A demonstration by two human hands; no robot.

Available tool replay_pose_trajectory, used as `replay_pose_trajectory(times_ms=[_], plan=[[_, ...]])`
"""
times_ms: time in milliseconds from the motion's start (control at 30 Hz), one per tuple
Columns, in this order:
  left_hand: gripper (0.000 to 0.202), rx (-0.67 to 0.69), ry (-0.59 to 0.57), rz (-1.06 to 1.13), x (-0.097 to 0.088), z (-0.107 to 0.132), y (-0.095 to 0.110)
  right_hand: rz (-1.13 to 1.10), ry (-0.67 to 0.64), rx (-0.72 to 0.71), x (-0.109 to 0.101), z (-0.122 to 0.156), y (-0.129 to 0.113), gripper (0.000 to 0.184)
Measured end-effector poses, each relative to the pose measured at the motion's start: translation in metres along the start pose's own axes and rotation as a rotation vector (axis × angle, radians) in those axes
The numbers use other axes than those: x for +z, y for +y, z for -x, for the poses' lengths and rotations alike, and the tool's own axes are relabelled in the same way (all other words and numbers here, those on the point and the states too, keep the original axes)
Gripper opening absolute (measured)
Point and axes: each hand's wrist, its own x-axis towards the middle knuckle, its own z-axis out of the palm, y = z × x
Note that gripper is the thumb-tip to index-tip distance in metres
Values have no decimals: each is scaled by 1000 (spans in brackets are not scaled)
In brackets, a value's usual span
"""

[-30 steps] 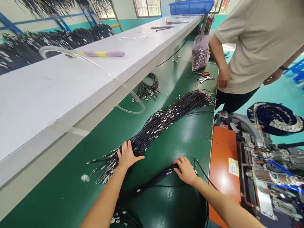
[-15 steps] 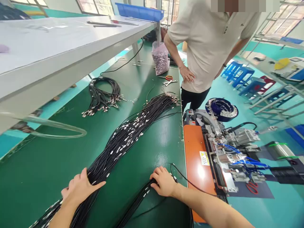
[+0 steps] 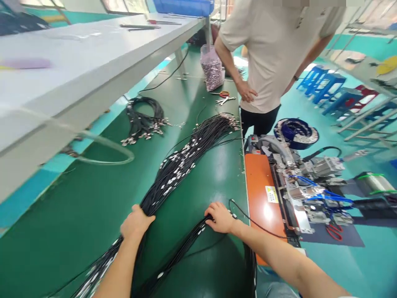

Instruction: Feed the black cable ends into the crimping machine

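Left hand (image 3: 136,222) apparently gripping big wire bundle (image 3: 180,165); right hand (image 3: 219,218) on smaller bundle (image 3: 182,248).

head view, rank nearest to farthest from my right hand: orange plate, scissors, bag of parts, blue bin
1. orange plate, just right of the right hand.
2. scissors, far up the green bench.
3. bag of parts, just beyond the scissors.
4. blue bin, on the white shelf's far end.

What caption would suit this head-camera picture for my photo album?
Left hand grips a long bundle of black wires on a green bench; right hand touches a thinner bundle.
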Motion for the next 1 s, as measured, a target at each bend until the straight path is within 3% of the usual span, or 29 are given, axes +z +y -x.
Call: replay_pose_trajectory(times_ms=[100, 200, 367, 500, 633, 800, 867, 933, 1000], plan=[[58, -20, -47, -2, -14, 11, 0, -197, -42, 52, -3, -23, -4, 37], [56, -9, -66, 2, -20, 15, -10, -486, -95, 133, 9, -64, -14, 52], [53, 34, -38, 2, -47, 28, -20, -1024, -315, 244, 62, -124, -62, 71], [45, 76, -5, -13, -71, 58, -18, -1369, -373, 230, 99, -145, -116, 68], [38, 92, -6, -25, -82, 96, -22, -1652, -360, 189, 116, -142, -161, 64], [31, 58, -35, -48, -89, 139, -42, -1846, -382, 192, 114, -110, -201, 59], [31, 56, -44, -57, -84, 152, -58, -1909, -394, 187, 117, -97, -213, 53], [32, 64, -39, -68, -72, 163, -75, -2051, -539, 209, 124, -86, -220, 53], [32, 80, -3, -53, -57, 175, -90, -2115, -598, 274, 134, -74, -223, 53]])
